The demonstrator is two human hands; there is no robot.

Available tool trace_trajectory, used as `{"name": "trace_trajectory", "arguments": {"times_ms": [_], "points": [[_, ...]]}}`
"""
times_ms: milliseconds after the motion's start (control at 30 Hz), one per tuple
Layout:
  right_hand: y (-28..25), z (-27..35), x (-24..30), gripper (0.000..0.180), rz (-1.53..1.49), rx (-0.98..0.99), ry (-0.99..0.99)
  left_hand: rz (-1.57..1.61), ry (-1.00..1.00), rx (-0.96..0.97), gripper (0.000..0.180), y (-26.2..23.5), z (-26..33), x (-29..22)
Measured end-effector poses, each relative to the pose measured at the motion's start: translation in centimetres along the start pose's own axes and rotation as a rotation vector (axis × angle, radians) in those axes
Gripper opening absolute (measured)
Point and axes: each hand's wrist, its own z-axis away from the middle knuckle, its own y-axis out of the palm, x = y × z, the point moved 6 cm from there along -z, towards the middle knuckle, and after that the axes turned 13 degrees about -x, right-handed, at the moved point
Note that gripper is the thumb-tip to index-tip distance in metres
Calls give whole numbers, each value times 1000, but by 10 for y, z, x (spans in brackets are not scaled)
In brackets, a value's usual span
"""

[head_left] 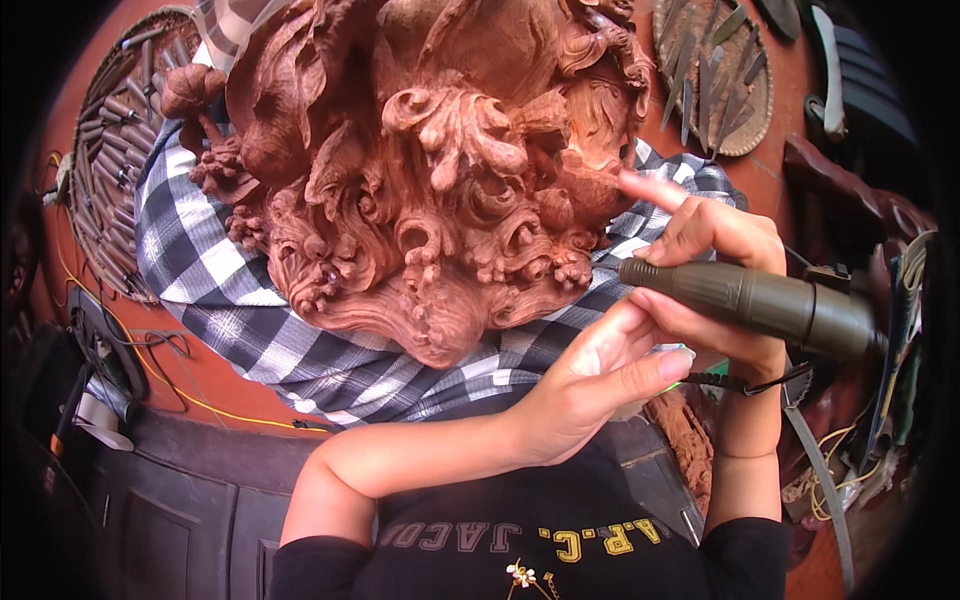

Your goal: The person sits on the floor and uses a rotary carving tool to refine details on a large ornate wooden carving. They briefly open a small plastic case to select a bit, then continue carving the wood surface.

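Note:
A large reddish-brown wood carving [440, 230] with curls, knobs and folds fills the upper middle, resting on a black-and-white checked cloth [240, 345]. My right hand [725, 250] is closed around a dark olive, pen-shaped rotary carving tool [745, 290]. Its thin bit points left at the carving's lower right edge; whether it touches cannot be made out. The right index finger stretches up to the carving's right side. Beneath the tool, my left hand [600, 370] is open beside the right hand, thumb stretched out. Its other fingertips are partly hidden by the right hand.
At left, a round woven basket [75, 235] holds many handled carving tools. Another basket [755, 110] with files lies at upper right. A yellow cable [175, 375] crosses the red tiled floor on the left. Dark carved wood and bundled cloth stand at right.

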Motion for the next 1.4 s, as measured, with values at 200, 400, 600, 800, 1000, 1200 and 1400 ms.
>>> {"name": "trace_trajectory", "arguments": {"times_ms": [200,400,600,800,1000,1200,1400], "points": [[8,-16,9,28,63,200,-185,160,19,41,39,-5,-2,11],[14,-14,-1,30,1,179,-170,281,24,-93,34,-1,-9,12],[19,-12,0,29,56,174,-156,360,-4,-118,25,-4,-9,12],[21,-10,3,25,66,147,-168,355,1,-87,24,-8,-9,13],[25,-10,2,24,103,137,-128,351,-14,-109,26,-11,-8,12],[25,-9,1,20,142,126,-79,356,-41,-113,27,-14,-5,14],[28,-9,4,18,191,101,-47,377,-68,-114,26,-17,-3,13]]}}
